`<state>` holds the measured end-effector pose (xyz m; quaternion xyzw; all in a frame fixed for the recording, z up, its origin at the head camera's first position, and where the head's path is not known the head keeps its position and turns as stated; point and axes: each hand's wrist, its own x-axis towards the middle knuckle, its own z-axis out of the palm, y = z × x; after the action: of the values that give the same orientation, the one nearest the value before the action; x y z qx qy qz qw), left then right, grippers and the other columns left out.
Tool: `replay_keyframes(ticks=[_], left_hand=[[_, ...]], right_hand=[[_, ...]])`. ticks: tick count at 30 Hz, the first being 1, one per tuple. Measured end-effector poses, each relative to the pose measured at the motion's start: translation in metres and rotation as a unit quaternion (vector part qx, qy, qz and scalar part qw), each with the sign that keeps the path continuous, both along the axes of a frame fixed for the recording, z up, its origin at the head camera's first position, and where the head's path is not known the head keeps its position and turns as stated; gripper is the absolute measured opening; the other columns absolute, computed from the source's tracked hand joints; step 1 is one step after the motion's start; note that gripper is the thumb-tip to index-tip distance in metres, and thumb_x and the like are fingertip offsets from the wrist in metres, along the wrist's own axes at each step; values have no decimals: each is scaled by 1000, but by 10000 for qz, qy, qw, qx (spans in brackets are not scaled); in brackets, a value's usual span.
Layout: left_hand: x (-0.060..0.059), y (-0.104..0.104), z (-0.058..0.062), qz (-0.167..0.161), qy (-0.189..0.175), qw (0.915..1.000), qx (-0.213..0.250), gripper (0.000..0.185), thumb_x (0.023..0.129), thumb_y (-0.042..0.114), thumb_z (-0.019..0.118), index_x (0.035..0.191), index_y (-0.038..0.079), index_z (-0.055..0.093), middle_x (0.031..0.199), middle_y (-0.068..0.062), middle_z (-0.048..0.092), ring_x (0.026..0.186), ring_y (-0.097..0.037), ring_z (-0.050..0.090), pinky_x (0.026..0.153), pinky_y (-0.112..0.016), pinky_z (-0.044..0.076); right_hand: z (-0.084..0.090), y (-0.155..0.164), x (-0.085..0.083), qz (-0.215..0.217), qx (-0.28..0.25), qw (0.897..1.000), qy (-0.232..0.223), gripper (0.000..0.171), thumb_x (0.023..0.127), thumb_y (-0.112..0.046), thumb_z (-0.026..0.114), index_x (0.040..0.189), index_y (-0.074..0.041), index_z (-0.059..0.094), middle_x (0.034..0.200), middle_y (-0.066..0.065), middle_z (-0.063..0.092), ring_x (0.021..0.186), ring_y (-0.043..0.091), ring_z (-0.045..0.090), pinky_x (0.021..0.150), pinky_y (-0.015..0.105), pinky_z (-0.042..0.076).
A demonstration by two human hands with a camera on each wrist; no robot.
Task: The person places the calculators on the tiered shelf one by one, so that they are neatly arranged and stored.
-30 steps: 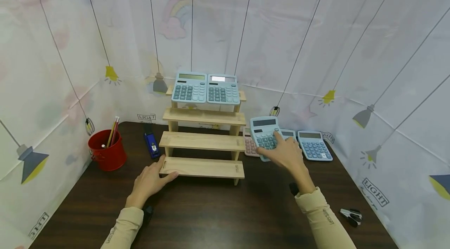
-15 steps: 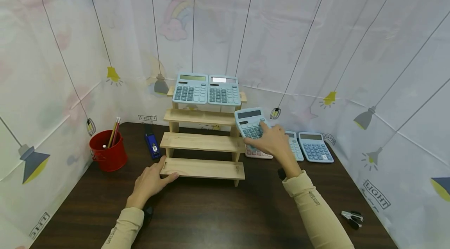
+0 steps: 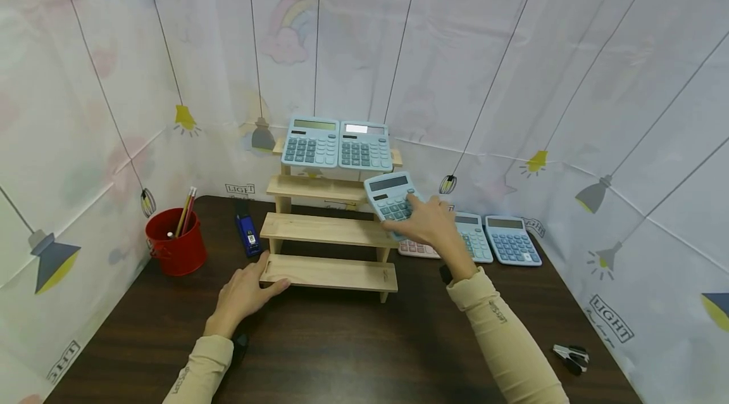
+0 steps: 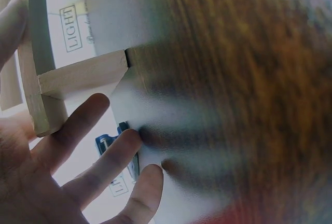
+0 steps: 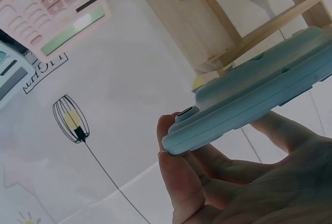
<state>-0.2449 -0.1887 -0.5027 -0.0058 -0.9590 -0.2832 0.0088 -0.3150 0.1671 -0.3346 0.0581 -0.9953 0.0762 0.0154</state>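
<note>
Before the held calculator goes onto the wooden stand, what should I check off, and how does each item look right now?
1. Right hand grips the light blue calculator: ok.
2. Left hand rests on the wooden stand at its bottom step: ok.
3. Second step bare: ok.
4. Top-step calculators sit side by side: ok.
5. Grip firmness: cannot tell.
</note>
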Motion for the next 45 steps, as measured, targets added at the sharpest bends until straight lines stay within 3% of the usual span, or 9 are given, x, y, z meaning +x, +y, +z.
replay_keyframes(ticks=[10,24,45], left_hand=[[0,0,0,13,-42,10000,-16,103,86,76,57,161,13,25,149,-24,51,129,-49,53,92,-69,48],[1,0,1,41,-83,10000,-24,102,86,75,58,160,13,26,149,-24,51,128,-49,53,93,-70,47],[0,0,-1,21,-13,10000,-39,103,85,77,57,160,12,27,146,-23,54,126,-48,56,89,-67,50]], right_hand=[[1,-19,-3,214,136,9996,154,101,78,-79,58,155,-16,40,131,34,53,112,47,55,90,58,47],[-2,-37,-16,96,117,9998,109,103,75,-80,60,154,-17,42,126,32,54,107,43,54,88,56,49],[-25,-62,-33,-203,-44,9972,713,108,78,-89,47,150,-9,45,133,31,49,120,48,47,102,59,40]])
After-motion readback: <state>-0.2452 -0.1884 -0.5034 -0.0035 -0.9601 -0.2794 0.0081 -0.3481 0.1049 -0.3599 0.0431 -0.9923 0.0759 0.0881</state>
